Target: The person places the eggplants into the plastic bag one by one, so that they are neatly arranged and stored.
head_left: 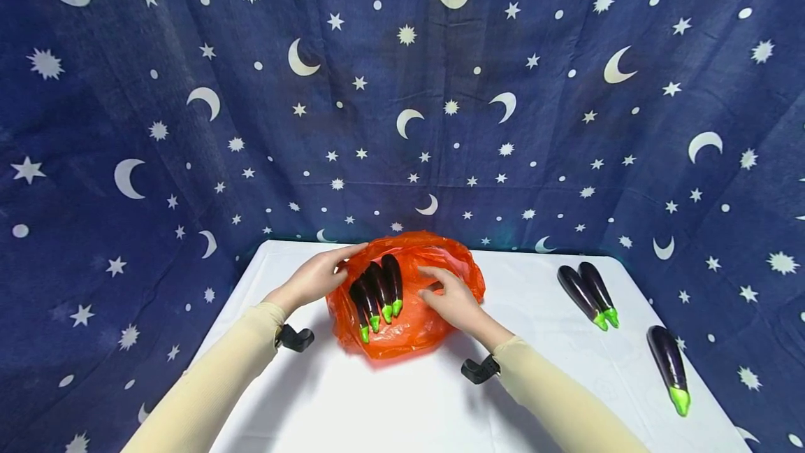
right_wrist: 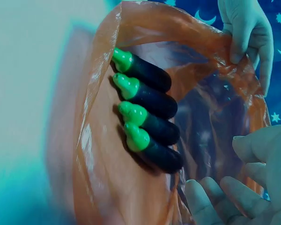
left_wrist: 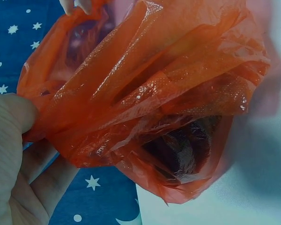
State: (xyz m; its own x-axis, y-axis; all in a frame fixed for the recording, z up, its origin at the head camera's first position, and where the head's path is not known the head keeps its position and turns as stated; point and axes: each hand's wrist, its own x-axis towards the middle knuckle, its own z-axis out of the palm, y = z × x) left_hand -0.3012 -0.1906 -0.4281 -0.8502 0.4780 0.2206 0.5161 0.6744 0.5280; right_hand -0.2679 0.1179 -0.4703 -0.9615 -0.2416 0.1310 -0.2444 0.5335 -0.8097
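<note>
An orange-red plastic bag lies spread on the white table with its mouth wide. Several dark purple eggplants with bright green stem ends rest side by side inside it. At the bag's left rim, my left hand pinches the plastic between thumb and fingers, as the left wrist view also shows. My right hand is over the right part of the bag, fingers apart and loosely bent, holding nothing. Whether its fingertips touch the plastic I cannot tell.
To the right on the white table, two eggplants lie side by side. A single eggplant is near the right table edge. Dark blue cloth with moons and stars hangs behind and at both sides.
</note>
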